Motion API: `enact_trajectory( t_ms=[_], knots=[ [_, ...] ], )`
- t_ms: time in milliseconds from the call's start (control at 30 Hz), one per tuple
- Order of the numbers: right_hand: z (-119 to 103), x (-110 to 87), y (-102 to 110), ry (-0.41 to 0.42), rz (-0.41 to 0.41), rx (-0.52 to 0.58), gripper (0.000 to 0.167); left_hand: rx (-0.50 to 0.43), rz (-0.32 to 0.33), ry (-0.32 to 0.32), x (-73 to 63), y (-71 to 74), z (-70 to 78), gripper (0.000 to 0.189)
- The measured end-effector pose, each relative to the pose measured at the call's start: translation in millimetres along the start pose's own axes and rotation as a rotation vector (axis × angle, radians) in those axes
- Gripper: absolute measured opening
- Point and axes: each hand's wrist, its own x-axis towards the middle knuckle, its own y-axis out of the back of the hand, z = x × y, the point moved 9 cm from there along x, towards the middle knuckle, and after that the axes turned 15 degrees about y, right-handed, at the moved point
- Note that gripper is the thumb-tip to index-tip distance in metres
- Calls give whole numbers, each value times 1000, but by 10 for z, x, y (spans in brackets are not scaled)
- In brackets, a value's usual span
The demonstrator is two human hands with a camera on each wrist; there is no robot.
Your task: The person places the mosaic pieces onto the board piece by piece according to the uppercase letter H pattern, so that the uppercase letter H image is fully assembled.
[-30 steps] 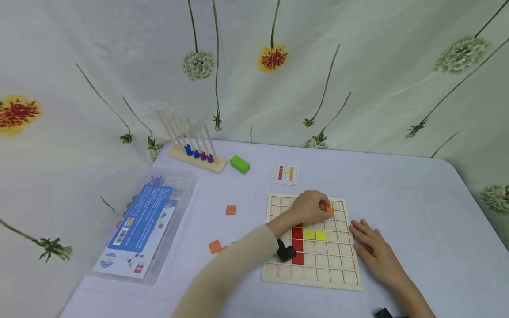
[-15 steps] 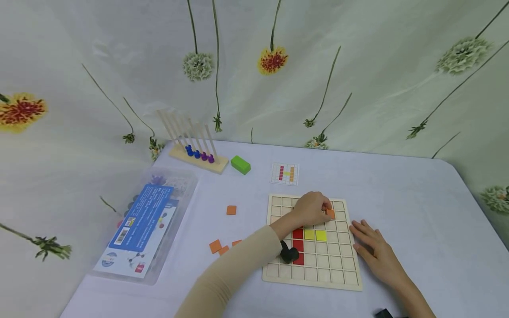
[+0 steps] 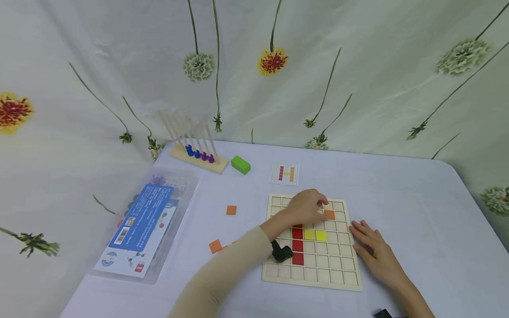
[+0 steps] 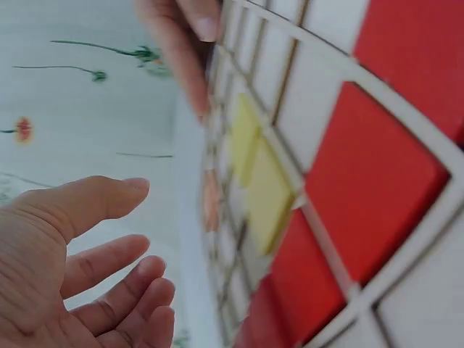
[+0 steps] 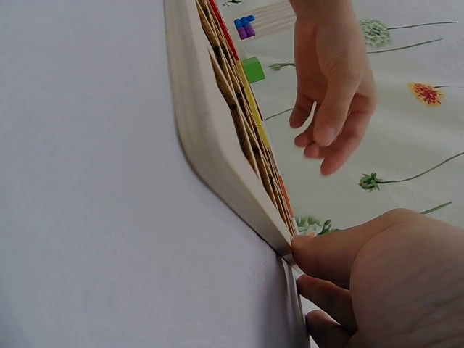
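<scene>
A pale wooden grid board (image 3: 312,285) lies on the table. My left hand (image 3: 305,207) is over its upper part, thumb and fingers spread apart with nothing between them. Just right of the fingertips, an orange square tile (image 3: 329,215) sits in a cell. Lower on the board are a column of red tiles (image 3: 297,246), partly hidden by the hand, and two yellow tiles (image 3: 315,235) beside it. My right hand (image 3: 374,249) rests at the board's right edge; in the right wrist view its thumb (image 5: 333,254) touches the board's side.
Loose orange tiles (image 3: 215,246) lie left of the board, some partly behind the sleeve. A pattern card (image 3: 285,174), a green block (image 3: 240,164) and a peg stand with beads (image 3: 199,160) are at the back. A clear plastic case (image 3: 149,238) lies at left.
My left hand was pinching the orange tile and has let go. The tile now sits in the grid, and the hand has drawn slightly left. My right hand has stayed put.
</scene>
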Motion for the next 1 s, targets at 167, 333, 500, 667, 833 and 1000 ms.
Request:
enact_trajectory(
  t_ms=[167, 333, 500, 667, 833, 1000],
  knots=[
    [4, 7, 5, 1, 2, -13, 44, -113, 50, -46, -335, 444, -116, 42],
    [10, 20, 11, 13, 1, -17, 44, -306, 191, -48, -736, 899, -489, 42],
    [18, 32, 14, 14, 1, -11, 44, -359, 348, 51, -1023, 1161, -1090, 43],
    [7, 33, 18, 21, 9, -9, 44, -365, 412, 206, -1152, 1233, -1709, 43],
    [9, 12, 13, 16, 5, -8, 44, -395, 347, 339, -1172, 1104, -2137, 47],
    [16, -18, 6, 12, 8, -5, 44, -393, 268, 373, -1114, 911, -2322, 50]
  ],
)
